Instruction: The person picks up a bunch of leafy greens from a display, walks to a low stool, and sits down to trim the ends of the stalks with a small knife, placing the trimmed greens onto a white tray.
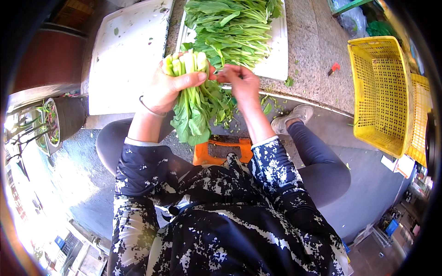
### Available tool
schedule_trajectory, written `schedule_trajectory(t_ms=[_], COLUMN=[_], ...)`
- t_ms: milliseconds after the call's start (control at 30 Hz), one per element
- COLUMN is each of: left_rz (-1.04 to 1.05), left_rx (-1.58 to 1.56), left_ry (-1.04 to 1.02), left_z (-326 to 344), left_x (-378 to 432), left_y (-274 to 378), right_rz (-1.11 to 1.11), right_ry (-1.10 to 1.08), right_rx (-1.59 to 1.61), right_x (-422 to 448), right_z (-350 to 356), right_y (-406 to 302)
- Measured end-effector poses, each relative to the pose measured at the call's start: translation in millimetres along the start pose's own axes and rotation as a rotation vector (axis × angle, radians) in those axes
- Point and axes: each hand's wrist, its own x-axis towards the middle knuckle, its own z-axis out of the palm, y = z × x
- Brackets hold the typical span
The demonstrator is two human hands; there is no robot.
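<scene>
My left hand [169, 84] is closed around a bunch of leafy greens [191, 117], its pale cut stem ends up and its leaves hanging down. Beside it, at the bunch's right side, my right hand [240, 77] pinches a small green piece, slightly blurred, between thumb and fingers; whether it is a leaf or a stem I cannot tell. Beyond both hands, a thick layer of loose greens [234, 34] lies on a white board [278, 65], stems pointing right.
Another white board [127, 62] with leaf scraps lies at the left. A red-handled blade [334, 68] rests on the stone surface at the right, near stacked yellow plastic crates [381, 100]. Below are leaf trimmings [229, 119] and an orange stool [205, 153]. A planter [67, 119] stands far left.
</scene>
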Motion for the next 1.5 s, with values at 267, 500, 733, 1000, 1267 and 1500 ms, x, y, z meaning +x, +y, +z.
schedule_trajectory(t_ms=[267, 500, 733, 1000, 1267, 1500], left_rz=[0.002, 0.032, -0.157, -0.274, -0.257, -0.328], left_rx=[-0.191, -0.304, 0.612, 0.191, 0.014, 0.034], left_ry=[0.314, 0.438, 0.041, -0.096, -0.095, -0.149], left_z=[-5, -17, 22, 40, 39, 36], left_x=[-2, 2, -2, 2, 3, 1], left_y=[5, 17, -11, -39, -41, -45], right_rz=[-0.241, -0.211, -0.065, 0.111, 0.186, 0.121], right_ry=[0.13, 0.395, -0.006, -0.173, -0.292, -0.215], right_rx=[-0.028, -0.128, -0.429, -0.083, 0.214, 0.178], right_x=[-16, -22, -42, -58, -75, -81], right_z=[-58, -117, -79, -40, -38, -44], right_y=[-70, -60, -51, -60, -63, -48])
